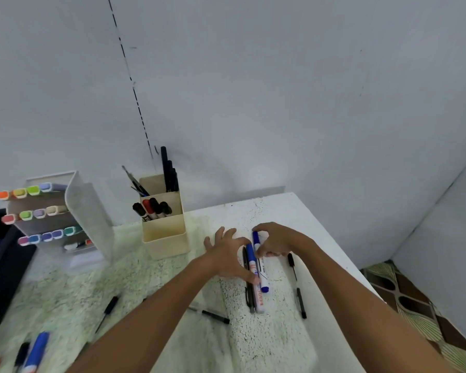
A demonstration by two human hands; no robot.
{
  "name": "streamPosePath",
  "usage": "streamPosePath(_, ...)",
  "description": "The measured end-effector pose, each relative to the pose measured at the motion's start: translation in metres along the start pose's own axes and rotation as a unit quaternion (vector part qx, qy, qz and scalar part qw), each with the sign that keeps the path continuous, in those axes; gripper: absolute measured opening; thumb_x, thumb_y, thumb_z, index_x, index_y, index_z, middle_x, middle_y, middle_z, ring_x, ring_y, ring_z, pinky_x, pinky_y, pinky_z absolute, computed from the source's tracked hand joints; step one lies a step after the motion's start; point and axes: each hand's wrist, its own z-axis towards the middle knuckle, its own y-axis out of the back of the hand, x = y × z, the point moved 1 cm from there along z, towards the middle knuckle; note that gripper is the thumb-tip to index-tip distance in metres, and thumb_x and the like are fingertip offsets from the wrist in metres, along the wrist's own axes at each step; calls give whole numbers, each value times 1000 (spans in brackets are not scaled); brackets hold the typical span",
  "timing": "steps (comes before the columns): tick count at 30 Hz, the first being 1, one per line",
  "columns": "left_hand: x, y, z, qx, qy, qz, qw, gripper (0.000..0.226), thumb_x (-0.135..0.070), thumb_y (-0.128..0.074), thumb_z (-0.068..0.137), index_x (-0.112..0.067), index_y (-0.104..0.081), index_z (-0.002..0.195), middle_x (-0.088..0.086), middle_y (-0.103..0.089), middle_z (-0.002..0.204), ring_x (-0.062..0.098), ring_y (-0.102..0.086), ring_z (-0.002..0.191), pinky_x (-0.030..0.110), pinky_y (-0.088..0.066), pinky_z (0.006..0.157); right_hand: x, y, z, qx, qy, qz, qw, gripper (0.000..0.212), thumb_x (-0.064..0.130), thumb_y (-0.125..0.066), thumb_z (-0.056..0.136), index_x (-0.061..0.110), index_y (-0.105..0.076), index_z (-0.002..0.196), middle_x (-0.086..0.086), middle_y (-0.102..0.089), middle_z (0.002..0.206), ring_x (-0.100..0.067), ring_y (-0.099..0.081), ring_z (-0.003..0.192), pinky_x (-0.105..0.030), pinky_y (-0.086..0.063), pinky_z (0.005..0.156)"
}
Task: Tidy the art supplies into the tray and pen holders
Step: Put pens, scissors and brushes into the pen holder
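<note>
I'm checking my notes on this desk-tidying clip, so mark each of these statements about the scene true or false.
1. Both hands are at a bunch of markers lying on the table. True: the left hand and right hand meet over the blue-capped markers.
2. The beige pen holder is empty. False: it holds black and red markers and pens.
3. A tiered rack on the left holds coloured markers lying in rows. True.
4. A black pen lies alone to the right of the hands. True.
5. Every loose pen has been put away. False: several lie on the table.
</note>
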Motion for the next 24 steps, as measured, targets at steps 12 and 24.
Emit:
streamPosePath(12,-13,37,-36,-89,-42,-373,922,35,-6,-83,71,-15,-58,94,9,-69,79,18,-61,68,35,-50,69,24,12,-18,-41,29,72,996,51,7,-75,75,23,-47,115,-8,-62,78,-14,-46,54,-20,-32,42)
streamPosePath(24,11,172,-143,-450,-76,-335,824,33,3,-76,74,-24,-65,89,0,-70,83,11,-68,71,22,-56,62,142,12,-37,-214,280,216,911,33,3,-68,83,14,-59,113,-8,-65,81,-16,-61,61,-12,-41,49)
